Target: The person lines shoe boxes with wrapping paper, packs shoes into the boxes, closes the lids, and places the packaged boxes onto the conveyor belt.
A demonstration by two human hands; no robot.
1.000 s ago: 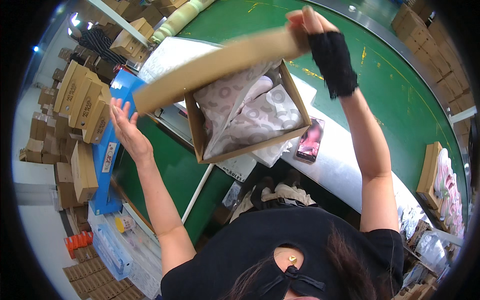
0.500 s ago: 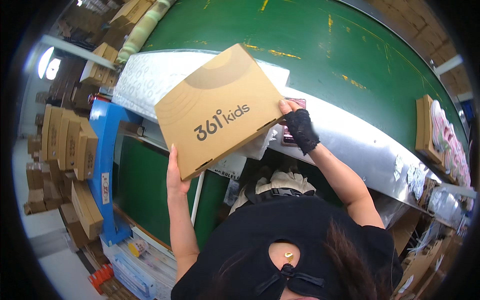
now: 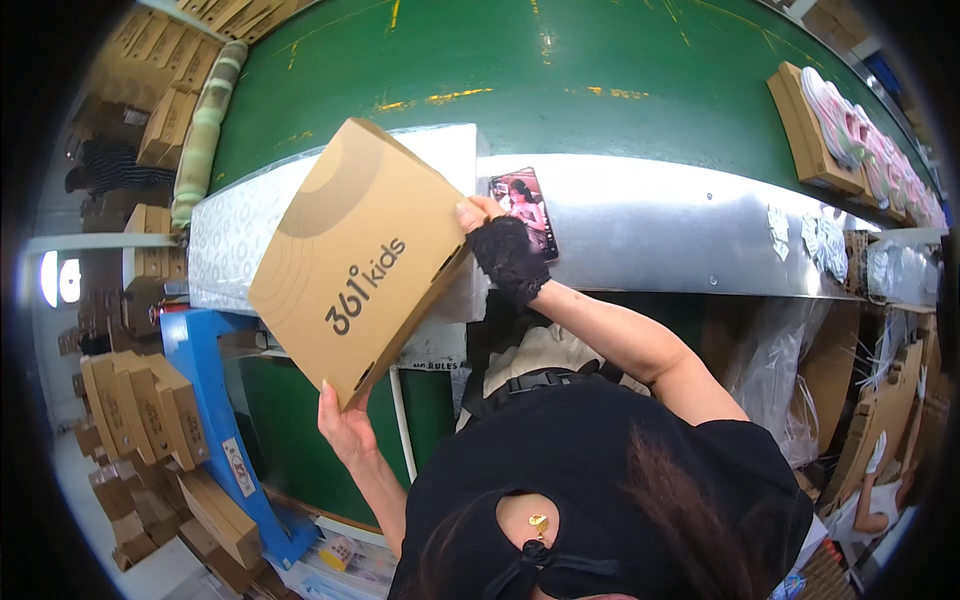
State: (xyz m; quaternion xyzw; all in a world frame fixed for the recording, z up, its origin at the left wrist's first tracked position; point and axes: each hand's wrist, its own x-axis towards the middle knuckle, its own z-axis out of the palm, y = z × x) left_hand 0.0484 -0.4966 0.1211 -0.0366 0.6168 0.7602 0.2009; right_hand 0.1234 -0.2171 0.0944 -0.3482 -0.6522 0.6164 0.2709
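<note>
A closed brown cardboard shoebox point(image 3: 350, 240) with dark print on its lid is held up, tilted, between my two hands. At its near left corner, my left hand point(image 3: 345, 420) grips the edge, thumb on the lid and the other fingers partly hidden. My right hand point(image 3: 508, 250), in a black fingerless lace glove, holds the right corner; most of its fingers are hidden beneath the box. Just beyond the glove, a phone point(image 3: 532, 205) with a lit screen lies on the metal ledge point(image 3: 640, 215). White patterned wrapping sheets point(image 3: 225, 235) lie behind and under the box.
Beyond the ledge runs a green conveyor belt point(image 3: 560, 90). Pink and white shoes point(image 3: 835, 115) sit with open boxes at the far right. A blue frame point(image 3: 212, 390) stands at left, beside stacked shoeboxes point(image 3: 140, 405). Another person point(image 3: 870, 505) is partly visible at lower right.
The box and both hands have shifted left and slightly down in view, and the box has turned steeper. The whole scene has also swung as the view turned. Both hands keep their hold.
</note>
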